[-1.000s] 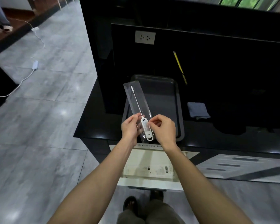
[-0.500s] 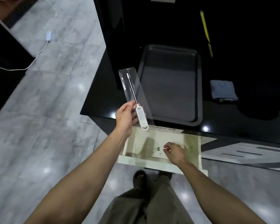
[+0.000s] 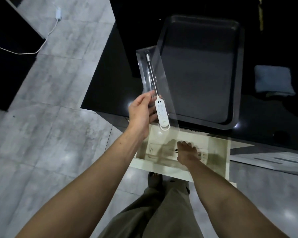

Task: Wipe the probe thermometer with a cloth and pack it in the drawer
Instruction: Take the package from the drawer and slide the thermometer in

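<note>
The white probe thermometer (image 3: pixel 161 114) lies inside a clear plastic sleeve (image 3: pixel 163 78), probe pointing away from me. My left hand (image 3: pixel 141 112) holds the sleeve by its left edge, above the front edge of the black counter (image 3: pixel 107 90). Below it the pale drawer (image 3: pixel 162 168) stands pulled out. My right hand (image 3: pixel 187 153) is down inside the drawer, fingers bent onto a long white printed box (image 3: pixel 155 152); whether it grips the box is hidden. A folded blue-grey cloth (image 3: pixel 273 81) lies on the counter at the right.
A dark baking tray (image 3: pixel 237 66) sits on the counter just behind the sleeve. Grey floor tiles lie to the left, with a white cable and adapter (image 3: pixel 46 38). My legs and a sandalled foot (image 3: pixel 154 177) are right under the drawer's front.
My right hand let go of the thermometer's sleeve and dropped into the drawer, onto the box. My left hand keeps the sleeve alone. The view has tilted downward.
</note>
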